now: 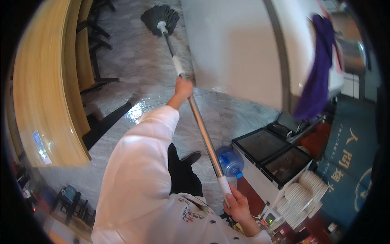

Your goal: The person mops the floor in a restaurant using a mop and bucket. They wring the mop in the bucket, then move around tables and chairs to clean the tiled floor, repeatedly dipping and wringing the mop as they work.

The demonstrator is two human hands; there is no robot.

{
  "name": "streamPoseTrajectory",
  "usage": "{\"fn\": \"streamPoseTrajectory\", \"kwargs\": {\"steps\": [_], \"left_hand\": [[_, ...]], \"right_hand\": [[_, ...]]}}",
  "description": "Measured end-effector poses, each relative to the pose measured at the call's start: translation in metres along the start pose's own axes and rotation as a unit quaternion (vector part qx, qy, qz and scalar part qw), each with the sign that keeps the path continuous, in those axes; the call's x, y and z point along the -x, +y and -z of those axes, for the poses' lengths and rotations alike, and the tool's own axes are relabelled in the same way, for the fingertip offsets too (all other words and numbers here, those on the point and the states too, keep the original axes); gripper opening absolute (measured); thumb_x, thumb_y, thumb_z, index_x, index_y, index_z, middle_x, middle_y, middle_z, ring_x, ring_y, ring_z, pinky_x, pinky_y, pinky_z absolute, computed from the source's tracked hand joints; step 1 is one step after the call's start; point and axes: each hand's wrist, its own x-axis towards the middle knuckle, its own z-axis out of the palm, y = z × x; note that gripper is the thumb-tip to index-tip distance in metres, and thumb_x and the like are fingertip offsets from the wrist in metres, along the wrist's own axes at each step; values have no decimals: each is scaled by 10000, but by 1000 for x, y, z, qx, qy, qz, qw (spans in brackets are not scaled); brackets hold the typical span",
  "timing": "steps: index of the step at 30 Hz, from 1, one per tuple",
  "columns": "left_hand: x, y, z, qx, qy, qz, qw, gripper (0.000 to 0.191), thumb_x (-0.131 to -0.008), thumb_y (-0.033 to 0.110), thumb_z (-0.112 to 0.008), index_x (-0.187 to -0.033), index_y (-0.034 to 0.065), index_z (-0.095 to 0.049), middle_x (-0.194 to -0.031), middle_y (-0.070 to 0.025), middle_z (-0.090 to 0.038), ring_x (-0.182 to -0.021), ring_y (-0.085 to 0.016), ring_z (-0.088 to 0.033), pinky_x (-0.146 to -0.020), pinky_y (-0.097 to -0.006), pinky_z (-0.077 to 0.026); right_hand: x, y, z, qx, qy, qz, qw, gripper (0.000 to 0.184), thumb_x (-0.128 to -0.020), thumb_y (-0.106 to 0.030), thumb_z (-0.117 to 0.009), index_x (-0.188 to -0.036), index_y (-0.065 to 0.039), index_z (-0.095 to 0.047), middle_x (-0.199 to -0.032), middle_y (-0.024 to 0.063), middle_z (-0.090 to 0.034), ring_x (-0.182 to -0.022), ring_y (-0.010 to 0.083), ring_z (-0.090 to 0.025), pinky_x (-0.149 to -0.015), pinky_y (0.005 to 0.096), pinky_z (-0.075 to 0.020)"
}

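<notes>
A mop with a metal pole (203, 131) runs from the lower right of the view up to its dark mop head (160, 19), which lies on the grey tiled floor at the top. Around the upper pole, just below a white collar, my left hand (183, 87) is closed. Near the lower end my right hand (237, 203) grips the pole's white handle section. The mop head rests beside the base of a white counter panel (231, 61).
A wooden table (42, 91) with chairs stands at left. At right are a blue water jug (229, 161), a glass-topped chest cabinet (260, 145), stacked white plates (294, 195) and a hanging purple cloth (318, 70). The floor (134, 61) looks wet and shiny in places.
</notes>
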Motion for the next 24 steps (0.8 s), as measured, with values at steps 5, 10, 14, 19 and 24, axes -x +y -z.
{"fn": "streamPoseTrajectory", "kwargs": {"steps": [5,10,14,19,24], "left_hand": [[149,-88,-66,-44,-1,1,999,439,-793,101,-492,-1178,-58,-357,-1062,-281,-532,-957,-379,-566,-728,-440,-500],[306,-153,-121,-39,-84,92,991,453,-754,97,-546,-1121,-47,-321,-992,-263,-516,-802,-363,-598,-556,-445,-524],[394,-186,-176,-54,-156,156,974,496,-733,90,-564,-1101,-71,-273,-999,-252,-503,-725,-374,-602,-450,-437,-508],[403,-207,-251,-98,-182,128,970,466,-725,84,-563,-1098,-104,-356,-1039,-281,-522,-940,-376,-568,-777,-410,-475],[364,-185,-326,-125,-223,22,966,419,-715,108,-574,-1046,-126,-469,-985,-293,-569,-973,-390,-565,-797,-413,-462]], "right_hand": [[65,97,138,37,19,-14,999,387,-891,-59,-490,-1276,-86,-473,-727,-16,-514,-576,52,-450,-449,176,-357],[153,174,246,188,109,69,974,389,-829,-32,-553,-1217,-14,-522,-826,30,-593,-704,59,-527,-594,195,-435],[202,196,301,199,161,95,962,406,-774,-6,-571,-1180,6,-550,-935,68,-621,-834,89,-556,-714,223,-454],[222,204,313,399,207,163,878,361,-877,-119,-514,-1227,-27,-519,-1096,124,-587,-1028,186,-521,-881,293,-401],[181,187,273,144,202,-116,962,409,-838,-13,-519,-1243,26,-473,-1210,138,-531,-1136,185,-466,-969,309,-345]]}}
